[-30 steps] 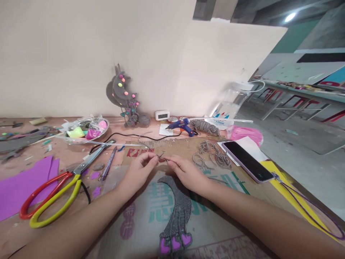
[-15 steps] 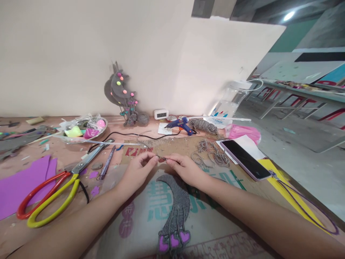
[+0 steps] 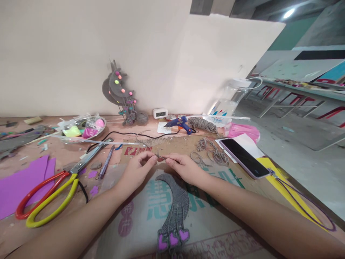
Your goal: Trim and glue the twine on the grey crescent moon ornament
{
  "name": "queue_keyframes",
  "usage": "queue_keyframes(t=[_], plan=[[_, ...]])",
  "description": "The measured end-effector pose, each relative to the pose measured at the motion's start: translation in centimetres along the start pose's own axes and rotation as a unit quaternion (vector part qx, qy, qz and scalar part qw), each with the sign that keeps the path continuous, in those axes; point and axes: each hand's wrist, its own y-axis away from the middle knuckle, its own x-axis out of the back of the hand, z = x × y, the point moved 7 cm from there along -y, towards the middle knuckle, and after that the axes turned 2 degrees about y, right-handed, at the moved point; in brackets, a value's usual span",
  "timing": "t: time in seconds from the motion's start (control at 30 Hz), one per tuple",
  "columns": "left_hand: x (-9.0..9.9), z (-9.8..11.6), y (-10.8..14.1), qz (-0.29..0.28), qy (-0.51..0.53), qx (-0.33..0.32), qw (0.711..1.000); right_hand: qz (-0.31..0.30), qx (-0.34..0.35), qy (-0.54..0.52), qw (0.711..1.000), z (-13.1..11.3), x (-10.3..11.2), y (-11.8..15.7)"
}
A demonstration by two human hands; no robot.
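While both hands meet just beyond the grey, cord-wrapped crescent with three purple hearts at its lower end (image 3: 179, 198), a thin grey strand (image 3: 161, 157) runs between them.

Left hand (image 3: 140, 167): nearly closed, thumb and forefinger pinching the strand, other fingers curled. Right hand (image 3: 185, 168): nearly closed, pinching the same strand at its other side.

Crescent: lying on the printed brown cardboard sheet (image 3: 215, 230), between the forearms, touched by neither hand.

Beyond the crescent: blue glue gun with orange trigger (image 3: 182, 125); small white digital clock (image 3: 160, 113); grey crescent ornament dotted with coloured balls (image 3: 118, 86), upright near the pale wall.

Right of the crescent, farther out: loose tangle of grey cord (image 3: 212, 151); black-screened smartphone in a pale purple case (image 3: 244, 158).

Left of the crescent: large metal scissors with one red and one yellow handle (image 3: 77, 168); slim purple pen (image 3: 106, 162); flat purple sheets (image 3: 24, 183).
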Motion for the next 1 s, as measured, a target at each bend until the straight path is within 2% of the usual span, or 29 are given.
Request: queue_keyframes(t=[0.17, 0.3, 0.43, 0.6, 0.7, 0.8, 1.0], plan=[[0.0, -0.2, 0.0, 0.004, 0.006, -0.001, 1.000, 0.012, 0.005, -0.018, 1.000, -0.1, 0.2, 0.1], [0.0, -0.3, 0.0, 0.009, 0.013, 0.010, 1.000, 0.048, 0.012, 0.025, 0.998, -0.3, 1.0, 0.0], [0.1, -0.1, 0.0, 0.014, 0.027, 0.002, 1.000, 0.086, 0.064, 0.179, 0.978, -0.5, 2.5, -0.1], [1.6, -0.8, -0.3, 0.090, 0.058, 0.016, 0.994, 0.094, 0.080, 0.363, 0.924, 0.6, 3.6, -0.2], [1.9, -1.1, -0.5, 0.099, 0.059, 0.017, 0.993, 0.083, 0.126, 0.382, 0.912, 0.0, 3.0, -0.1], [1.9, -1.2, -0.6, 0.098, 0.061, 0.015, 0.993, 0.049, 0.171, 0.360, 0.916, -1.1, 1.6, -0.4], [1.8, -1.0, -0.6, 0.099, 0.055, 0.008, 0.994, -0.017, 0.140, 0.311, 0.940, -0.9, -1.3, -2.4]])
